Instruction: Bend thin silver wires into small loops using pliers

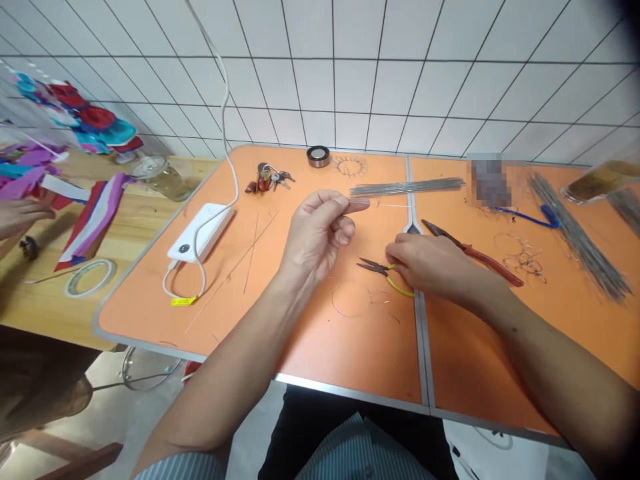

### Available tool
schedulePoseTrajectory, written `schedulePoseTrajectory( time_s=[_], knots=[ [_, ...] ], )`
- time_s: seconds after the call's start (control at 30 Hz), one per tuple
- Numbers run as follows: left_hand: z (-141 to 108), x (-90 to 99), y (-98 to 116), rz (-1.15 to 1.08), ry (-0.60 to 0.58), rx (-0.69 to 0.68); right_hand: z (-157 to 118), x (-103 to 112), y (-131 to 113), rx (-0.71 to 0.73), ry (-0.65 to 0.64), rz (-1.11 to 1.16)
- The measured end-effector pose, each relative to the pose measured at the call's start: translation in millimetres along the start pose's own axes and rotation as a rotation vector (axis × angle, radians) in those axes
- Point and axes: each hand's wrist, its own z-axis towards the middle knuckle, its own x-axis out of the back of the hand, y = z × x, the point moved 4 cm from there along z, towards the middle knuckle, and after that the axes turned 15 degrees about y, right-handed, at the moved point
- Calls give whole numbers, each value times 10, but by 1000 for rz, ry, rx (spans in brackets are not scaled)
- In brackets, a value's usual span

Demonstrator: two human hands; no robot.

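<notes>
My left hand is raised over the orange table, thumb and fingers pinched on a thin wire that sticks out to the right. My right hand rests low near the table seam, its curled fingers on the yellow handles of small needle-nose pliers. The jaws of those pliers point left. Just behind this hand, larger pliers with red handles lie on the table. A dark, pointed shape shows at the seam above my knuckles; I cannot make out what it is.
A bundle of straight wires lies at the back, a thicker bundle at right. Bent wire pieces are scattered about. Keys, a tape roll and a cabled white power bank sit left. Another person's hand is at far left.
</notes>
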Motion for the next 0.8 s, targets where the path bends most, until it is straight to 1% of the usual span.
schedulePoseTrajectory(
  time_s=[0.03, 0.1, 0.13, 0.17, 0.2, 0.27, 0.33, 0.37, 0.43, 0.53, 0.63, 0.73, 0.8],
  knots=[
    [-4, -3, 1, -4, -6, 2, -2, -22, -11, 23, -65, -65],
    [-5, -1, 6, 4, -6, 4, 1, -61, -18, 59, -241, -240],
    [-3, 1, 10, 8, -5, 2, 15, -63, -13, 64, -295, -311],
    [0, 3, 16, 8, -6, -2, 37, -55, -6, 61, -321, -359],
    [5, 5, 22, 5, -10, -6, 67, -38, -2, 51, -315, -371],
    [14, 9, 25, -2, -26, -7, 135, 9, -11, 10, -229, -275],
    [21, 13, 12, 3, -43, -7, 178, 50, -39, -52, -131, -89],
    [23, 13, -2, 9, -52, -5, 184, 60, -61, -90, -103, 17],
    [24, 5, -43, 20, -77, 6, 169, 51, -121, -162, -93, 190],
    [20, -26, -111, 12, -127, 44, 109, -9, -210, -233, -133, 301],
    [17, -40, -137, -22, -120, 53, 47, -93, -227, -311, -192, 391],
    [-14, -49, -151, -37, -119, 66, -20, -191, -234, -354, -323, 541],
    [-54, -68, -175, -27, -168, 101, -71, -248, -268, -323, -433, 543]
  ],
)
